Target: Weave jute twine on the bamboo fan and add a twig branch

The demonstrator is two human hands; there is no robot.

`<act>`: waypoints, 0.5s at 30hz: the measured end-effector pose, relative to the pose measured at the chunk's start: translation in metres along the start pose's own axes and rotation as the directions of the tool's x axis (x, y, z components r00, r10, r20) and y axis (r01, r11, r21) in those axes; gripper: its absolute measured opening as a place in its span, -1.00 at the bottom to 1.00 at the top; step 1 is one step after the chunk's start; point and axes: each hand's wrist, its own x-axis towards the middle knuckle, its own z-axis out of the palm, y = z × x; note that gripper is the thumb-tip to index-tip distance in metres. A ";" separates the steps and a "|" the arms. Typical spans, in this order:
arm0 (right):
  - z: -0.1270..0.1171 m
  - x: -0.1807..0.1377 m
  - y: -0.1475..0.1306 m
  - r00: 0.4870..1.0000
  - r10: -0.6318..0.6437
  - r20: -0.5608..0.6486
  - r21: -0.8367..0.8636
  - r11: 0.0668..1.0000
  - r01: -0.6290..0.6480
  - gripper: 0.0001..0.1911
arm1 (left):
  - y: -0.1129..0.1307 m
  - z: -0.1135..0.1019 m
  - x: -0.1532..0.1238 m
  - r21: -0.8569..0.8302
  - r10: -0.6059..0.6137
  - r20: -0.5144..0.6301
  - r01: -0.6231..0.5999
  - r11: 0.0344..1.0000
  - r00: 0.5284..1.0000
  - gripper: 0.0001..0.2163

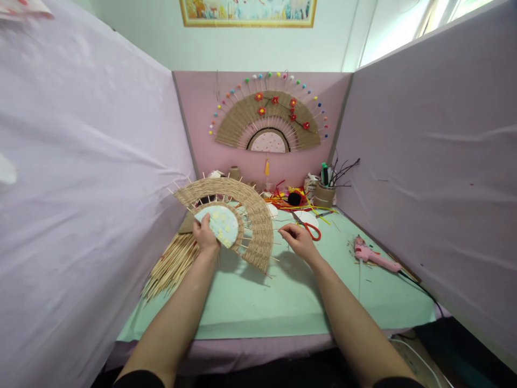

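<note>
My left hand [205,233] is closed on the pale green half-disc centre of a woven fan [242,215], holding it tilted up off the green mat [262,302]. The fan has thin wooden sticks fanning out through bands of tan twine. My right hand [298,238] hovers just right of the fan's edge with its fingertips pinched together; a very thin strand seems to run from them, but I cannot make it out. Red-handled scissors [309,227] lie right behind that hand.
A bundle of loose wooden sticks [172,267] lies at the left of the mat. A pink glue gun [374,256] with its cord rests at the right. Coloured pipe cleaners [291,202], a pen cup [324,193] and a finished fan [269,121] on the back wall stand behind. Lilac partitions enclose three sides.
</note>
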 end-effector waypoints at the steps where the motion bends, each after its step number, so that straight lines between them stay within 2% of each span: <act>1: 0.000 0.000 -0.001 0.999 0.028 0.018 0.033 0.999 -0.028 -0.72 | 0.000 0.001 0.000 -0.004 -0.005 -0.010 0.005 1.000 1.000 -0.81; 8: -0.001 0.001 -0.002 0.983 0.160 0.088 0.195 0.965 -0.175 -0.69 | -0.001 0.002 -0.001 -0.040 -0.101 -0.089 0.098 0.994 0.991 -0.79; 15: -0.001 0.002 0.005 0.964 0.208 0.169 0.284 0.926 -0.249 -0.67 | -0.010 0.000 -0.006 -0.027 -0.202 -0.069 0.201 0.979 0.977 -0.79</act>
